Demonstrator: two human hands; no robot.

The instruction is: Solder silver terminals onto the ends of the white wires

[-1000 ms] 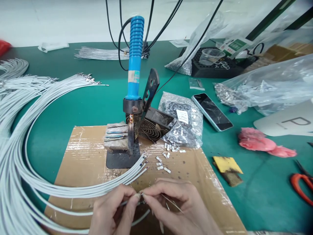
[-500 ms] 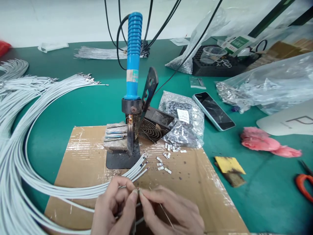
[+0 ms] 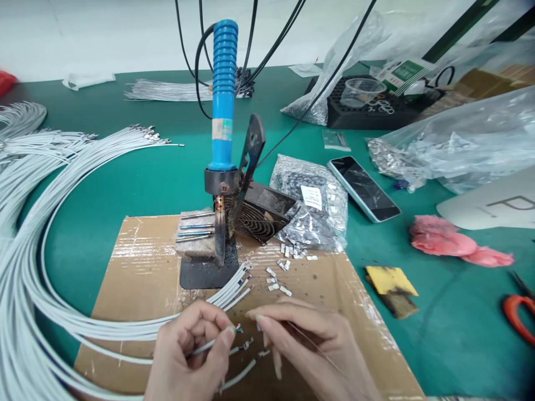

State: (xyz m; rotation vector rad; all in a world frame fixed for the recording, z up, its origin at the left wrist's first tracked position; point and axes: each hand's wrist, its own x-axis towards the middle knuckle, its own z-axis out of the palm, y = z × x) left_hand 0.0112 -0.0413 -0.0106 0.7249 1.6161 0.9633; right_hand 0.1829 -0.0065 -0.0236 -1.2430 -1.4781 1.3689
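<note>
My left hand (image 3: pixel 194 348) is closed around a white cable (image 3: pixel 204 346), thumb and forefinger pinching near its end. Small coloured cores, red and green among them, stick out past the fingertips. To the right, my right hand (image 3: pixel 311 340) is a little apart from the cable end, its thumb and forefinger nearly together. A thin pale wire (image 3: pixel 315 346) runs across this hand, held among its fingers. Below, two more cable ends with small metal tips lie between the hands. A bundle of white cables (image 3: pixel 125 328) curves in from the left, its stripped ends on the cardboard (image 3: pixel 137 245).
A blue-handled soldering iron (image 3: pixel 223 94) stands tip-down in its holder. Small white connectors (image 3: pixel 285 291) lie scattered beside a plastic bag (image 3: pixel 288 178). Further right are a phone (image 3: pixel 363 189), a yellow sponge (image 3: pixel 390 281), pink plastic (image 3: pixel 443 236) and orange-handled scissors (image 3: pixel 516 317).
My hands, fingertips together before, have separated. The right hand has moved right and its fingers have loosened, exposing the coloured cores at the cable end in my left hand.
</note>
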